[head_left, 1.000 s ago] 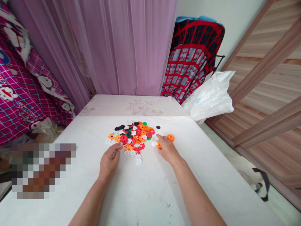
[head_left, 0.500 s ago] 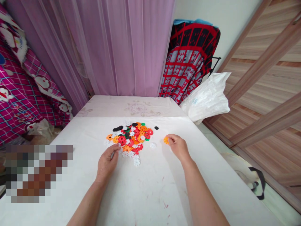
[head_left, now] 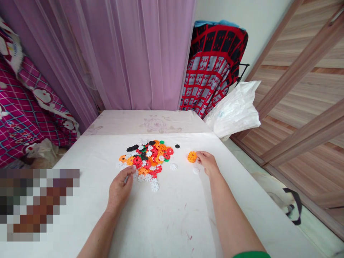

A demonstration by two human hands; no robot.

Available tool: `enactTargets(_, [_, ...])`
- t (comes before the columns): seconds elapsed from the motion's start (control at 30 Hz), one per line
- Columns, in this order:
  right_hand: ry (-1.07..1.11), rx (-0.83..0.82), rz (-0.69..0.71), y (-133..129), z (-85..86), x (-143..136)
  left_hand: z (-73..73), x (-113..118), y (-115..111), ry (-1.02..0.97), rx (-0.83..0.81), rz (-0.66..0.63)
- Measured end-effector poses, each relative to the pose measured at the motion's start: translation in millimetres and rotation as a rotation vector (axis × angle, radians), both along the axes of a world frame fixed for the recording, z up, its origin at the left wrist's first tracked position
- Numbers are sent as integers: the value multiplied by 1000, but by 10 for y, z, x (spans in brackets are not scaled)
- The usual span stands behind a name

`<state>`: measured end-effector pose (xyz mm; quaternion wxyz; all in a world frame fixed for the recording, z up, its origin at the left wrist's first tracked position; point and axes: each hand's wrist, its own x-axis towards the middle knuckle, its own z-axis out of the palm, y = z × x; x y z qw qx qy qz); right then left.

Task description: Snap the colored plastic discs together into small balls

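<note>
A pile of small notched discs in red, orange, white, black and green lies on the white table. My left hand is at the pile's near left edge, thumb and fingertips together by white discs; what it pinches, if anything, is too small to make out. To the right of the pile, a small stack of orange discs stands on the cloth. My right hand is right beside the stack, fingers bent together at its right edge; whether they grip anything is unclear. A white disc lies just below the stack.
A lone white disc and a black disc lie between pile and stack. Behind the table hangs a purple curtain. A white plastic bag is at the back right corner.
My right hand has shifted slightly right, exposing the orange stack and the white disc below it. My left hand stays by the pile. The whole view has shifted a little.
</note>
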<state>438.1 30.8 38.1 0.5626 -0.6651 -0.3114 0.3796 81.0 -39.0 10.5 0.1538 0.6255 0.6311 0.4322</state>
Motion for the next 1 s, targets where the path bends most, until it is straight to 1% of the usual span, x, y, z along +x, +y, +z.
enactTargets(0.23, [-57, -42, 16, -15, -83, 31, -1, -2, 3, -5, -5, -4])
enactTargets(0.47, [-227, -37, 4, -2, -189, 88, -7, -10, -4, -5, -8, -8])
enactTargets(0.53, [-366, 12, 10, -31, -178, 71, -1, -7, -7, -8, -7, -2])
enactTargets(0.67, [-802, 124, 26, -158, -52, -87, 16, 4, -8, -13, -10, -3])
enactTargets(0.73, [-939, 162, 92, -242, 24, -229, 20, 9, -6, -15, -16, -7])
enactTargets(0.83, [-1048, 219, 330, -358, 77, -468, 18, 12, -2, -17, -27, -8])
enactTargets(0.9, [-1081, 216, 476, -411, 63, -599, 12, 8, 1, -17, -26, -8])
enactTargets(0.93, [-1095, 203, 526, -427, 48, -648, 9, 5, 2, -16, -24, -10])
enactTargets(1.0, [-1125, 166, 581, -442, 13, -713, 2, -1, 3, -14, -17, -14])
